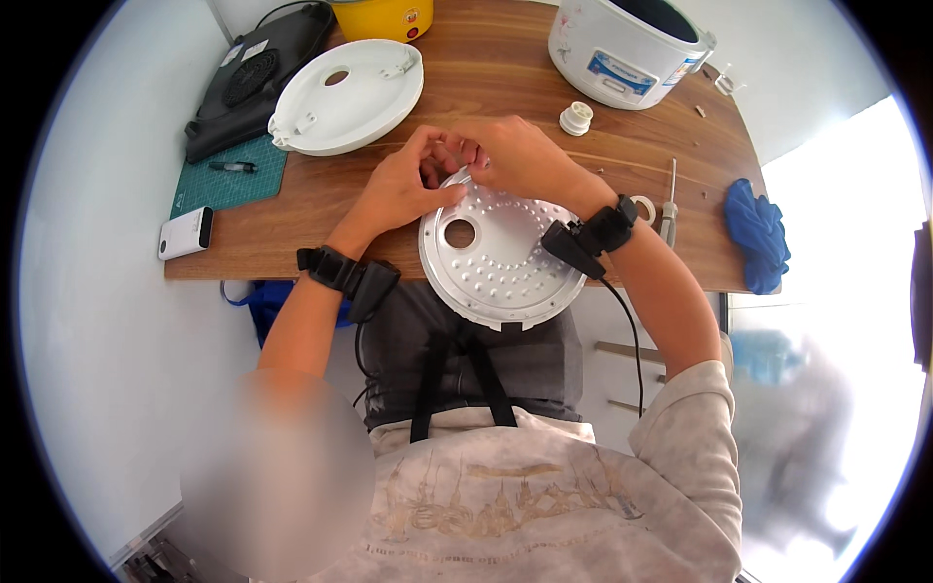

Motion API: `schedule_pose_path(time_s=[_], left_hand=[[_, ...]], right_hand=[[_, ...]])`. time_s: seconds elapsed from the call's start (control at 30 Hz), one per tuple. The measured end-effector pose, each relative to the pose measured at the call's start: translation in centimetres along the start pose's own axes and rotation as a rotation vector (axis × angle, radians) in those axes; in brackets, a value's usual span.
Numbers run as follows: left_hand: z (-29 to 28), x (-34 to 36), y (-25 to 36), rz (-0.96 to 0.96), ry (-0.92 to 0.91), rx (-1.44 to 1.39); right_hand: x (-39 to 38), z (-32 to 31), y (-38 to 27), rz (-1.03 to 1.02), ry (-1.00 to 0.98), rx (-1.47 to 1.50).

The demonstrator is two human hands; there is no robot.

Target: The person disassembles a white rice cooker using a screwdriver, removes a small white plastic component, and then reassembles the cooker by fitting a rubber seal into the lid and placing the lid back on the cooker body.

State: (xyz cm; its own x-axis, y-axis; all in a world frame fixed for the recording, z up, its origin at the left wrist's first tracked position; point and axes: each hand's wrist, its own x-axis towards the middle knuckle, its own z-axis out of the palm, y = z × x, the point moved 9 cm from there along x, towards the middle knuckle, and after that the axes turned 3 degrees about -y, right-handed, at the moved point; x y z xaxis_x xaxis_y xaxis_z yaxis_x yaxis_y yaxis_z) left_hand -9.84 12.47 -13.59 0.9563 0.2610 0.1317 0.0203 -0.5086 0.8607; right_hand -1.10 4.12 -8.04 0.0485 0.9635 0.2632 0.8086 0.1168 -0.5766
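Observation:
A round silver inner lid (501, 267) of a rice cooker, dotted with bumps and pierced by one large hole, leans over the near table edge above my lap. My left hand (400, 185) grips its far-left rim, thumb on the face and fingers curled behind. My right hand (525, 160) is closed at the far rim, its fingertips meeting those of the left. What the right fingertips pinch is too small and covered to make out. Beyond my left hand lies a white plastic lid shell (369, 107) with a hole. A small white round cap (576, 119) stands beyond my right hand.
A white rice cooker body (622, 63) stands far right, a yellow cooker (384, 17) at the back. Left are a black appliance (258, 83), green mat (219, 189) and white power bank (183, 234). Right are a screwdriver (670, 219), tape roll (642, 207) and blue cloth (758, 236).

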Motion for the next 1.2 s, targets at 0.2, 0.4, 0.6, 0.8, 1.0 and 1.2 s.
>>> schedule_pose_path(time_s=[0.2,0.4,0.6,0.8,1.0,1.2], left_hand=[[0.0,0.1,-0.6,0.017,0.027,0.003],[0.0,0.3,-1.3,0.032,0.034,-0.016],[0.1,-0.1,-0.4,0.015,0.000,-0.001],[0.0,-0.1,-0.3,-0.001,0.008,-0.018],[0.0,-0.1,-0.3,-0.002,0.012,-0.014],[0.0,-0.1,-0.3,0.031,0.009,-0.030]], right_hand=[[0.2,0.7,-0.7,0.008,-0.084,-0.096],[1.0,1.1,-0.4,-0.047,-0.157,-0.060],[1.2,1.2,0.4,0.025,-0.164,-0.060],[1.0,0.7,1.1,0.110,-0.160,-0.032],[0.7,0.2,0.4,0.054,-0.084,-0.040],[0.6,-0.2,0.1,0.039,-0.077,-0.078]])
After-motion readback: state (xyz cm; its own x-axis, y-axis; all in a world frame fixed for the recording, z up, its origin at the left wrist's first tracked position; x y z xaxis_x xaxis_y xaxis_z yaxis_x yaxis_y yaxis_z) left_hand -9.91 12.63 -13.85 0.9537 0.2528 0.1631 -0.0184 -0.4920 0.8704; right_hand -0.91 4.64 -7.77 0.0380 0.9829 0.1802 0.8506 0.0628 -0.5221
